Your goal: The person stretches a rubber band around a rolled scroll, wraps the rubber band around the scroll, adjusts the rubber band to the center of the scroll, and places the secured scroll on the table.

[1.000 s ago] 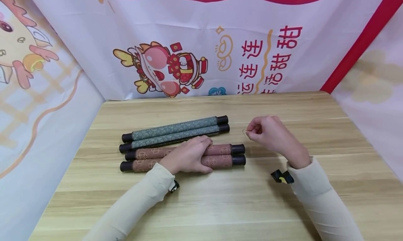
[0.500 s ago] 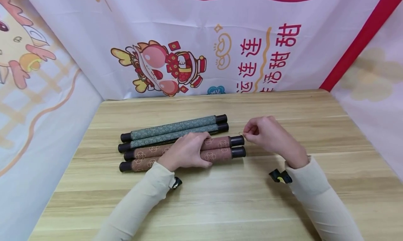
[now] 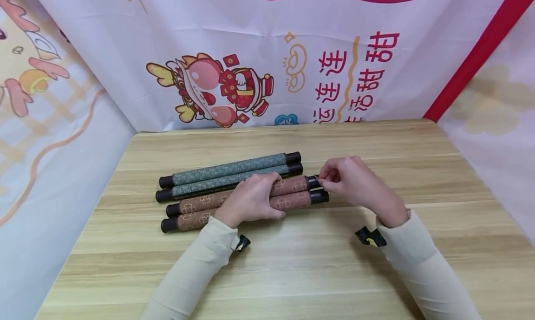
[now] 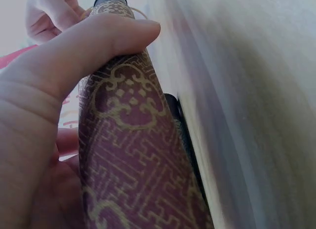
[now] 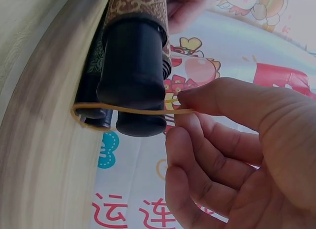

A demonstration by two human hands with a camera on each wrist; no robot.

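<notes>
My left hand point(image 3: 252, 199) grips the brown patterned scroll point(image 3: 294, 185), a pair of rolls with black end knobs, around its right half. In the left wrist view its thumb lies across the brocade. My right hand point(image 3: 355, 180) pinches a thin yellow rubber band point(image 5: 143, 111) between thumb and fingertips. The band is stretched in a loop about the black knobs point(image 5: 131, 66) at the scroll's right end, seen close in the right wrist view. Just behind lies a second scroll point(image 3: 230, 169), green with black knobs, partly covered by the left hand.
The wooden table point(image 3: 267, 273) carries both scrolls near its middle. A printed white cloth point(image 3: 251, 22) with red and yellow figures hangs along the back edge, and more cloth stands at the left and right sides.
The brown scroll's right end has risen and shifted toward the right hand, with the left hand gripping it. The rubber band has gone from beside the scroll to around its end knobs.
</notes>
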